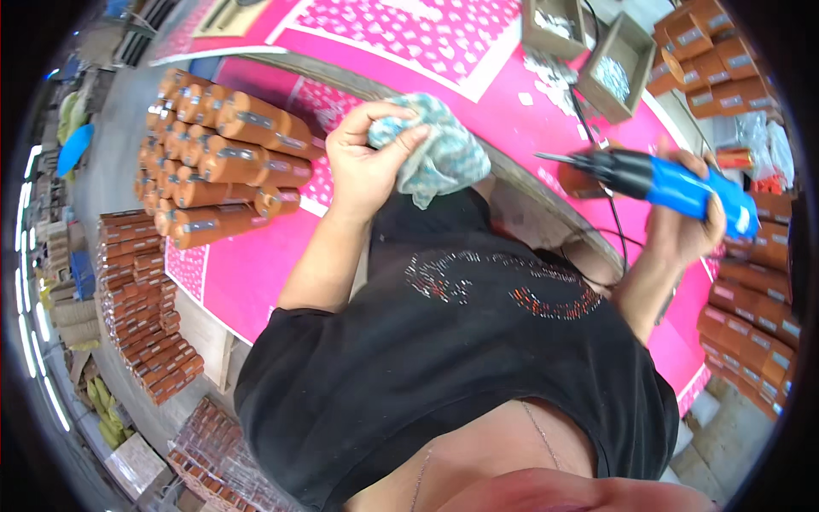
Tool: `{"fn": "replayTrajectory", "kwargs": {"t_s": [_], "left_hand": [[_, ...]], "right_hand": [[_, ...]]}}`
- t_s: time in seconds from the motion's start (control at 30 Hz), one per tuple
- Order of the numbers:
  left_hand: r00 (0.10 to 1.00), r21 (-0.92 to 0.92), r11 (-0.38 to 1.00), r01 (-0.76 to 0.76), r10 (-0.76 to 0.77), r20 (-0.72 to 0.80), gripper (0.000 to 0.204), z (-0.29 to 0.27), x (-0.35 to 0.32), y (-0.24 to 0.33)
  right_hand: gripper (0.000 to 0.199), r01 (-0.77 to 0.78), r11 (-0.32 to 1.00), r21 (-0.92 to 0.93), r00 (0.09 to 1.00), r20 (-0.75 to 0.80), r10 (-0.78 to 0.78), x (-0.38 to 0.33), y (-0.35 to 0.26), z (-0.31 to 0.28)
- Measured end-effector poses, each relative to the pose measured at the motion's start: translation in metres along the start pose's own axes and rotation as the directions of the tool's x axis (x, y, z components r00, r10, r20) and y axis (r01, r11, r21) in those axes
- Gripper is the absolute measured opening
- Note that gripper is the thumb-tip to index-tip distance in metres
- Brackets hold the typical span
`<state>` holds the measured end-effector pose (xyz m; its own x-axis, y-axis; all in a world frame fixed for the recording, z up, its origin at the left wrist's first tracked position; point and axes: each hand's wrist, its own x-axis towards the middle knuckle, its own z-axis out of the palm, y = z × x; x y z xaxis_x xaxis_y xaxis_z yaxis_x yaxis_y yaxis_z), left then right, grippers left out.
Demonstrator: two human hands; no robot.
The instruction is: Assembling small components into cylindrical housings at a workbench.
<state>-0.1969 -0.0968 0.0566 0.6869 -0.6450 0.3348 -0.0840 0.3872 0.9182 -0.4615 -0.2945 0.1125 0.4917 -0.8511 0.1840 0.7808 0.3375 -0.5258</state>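
Note:
My left hand [363, 154] is closed on a crumpled, pale blue-green and white cloth [444, 154], pinched between thumb and fingers in front of my body. In my right hand [687, 222] is a blue and black electric screwdriver [661, 179], its thin metal bit pointing left toward the cloth. The fingers wrap around the blue body. Partly hidden behind the tool, a brown round piece [578, 181] rests at the table's edge. A black cord [616, 226] hangs down beside it.
Stacked orange-brown wooden cylinders [230, 162] stand to my left on the pink patterned table cover [247, 294]. At the far right are two wooden boxes, one a tray of small screws [627, 47]. More brown blocks [755, 328] are piled on the right.

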Motion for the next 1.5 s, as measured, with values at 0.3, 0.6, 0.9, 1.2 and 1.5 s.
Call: {"fn": "replayTrajectory", "kwargs": {"t_s": [0.3,0.6,0.9,1.2,1.5], "left_hand": [[0.648,0.676,0.522,-0.521,0.757,-0.085,0.021,-0.103,0.213,-0.031],[0.971,0.963,-0.258,-0.082,-0.239,0.019,0.068,-0.276,0.334,-0.213],[0.688,0.675,0.226,-0.702,0.459,0.562,0.047,0.044,0.273,-0.058],[0.471,0.398,0.762,-0.51,-0.139,0.871,0.024,0.241,0.17,-0.088],[0.359,0.453,0.374,-0.809,-0.295,0.885,0.028,0.305,0.177,-0.207]], "right_hand": [[0.037,0.591,0.801,0.092,0.804,0.007,-0.594,-0.059,-0.15,-0.005],[0.037,0.884,0.43,-0.184,0.429,-0.048,-0.902,-0.139,-0.218,0.006],[0.039,0.838,0.181,-0.515,0.362,0.276,-0.891,-0.201,-0.26,-0.007],[0.043,0.739,0.651,-0.173,0.643,-0.107,-0.759,-0.215,-0.231,-0.009],[0.046,0.782,0.48,-0.398,0.558,0.103,-0.823,-0.254,-0.225,0.016]]}}
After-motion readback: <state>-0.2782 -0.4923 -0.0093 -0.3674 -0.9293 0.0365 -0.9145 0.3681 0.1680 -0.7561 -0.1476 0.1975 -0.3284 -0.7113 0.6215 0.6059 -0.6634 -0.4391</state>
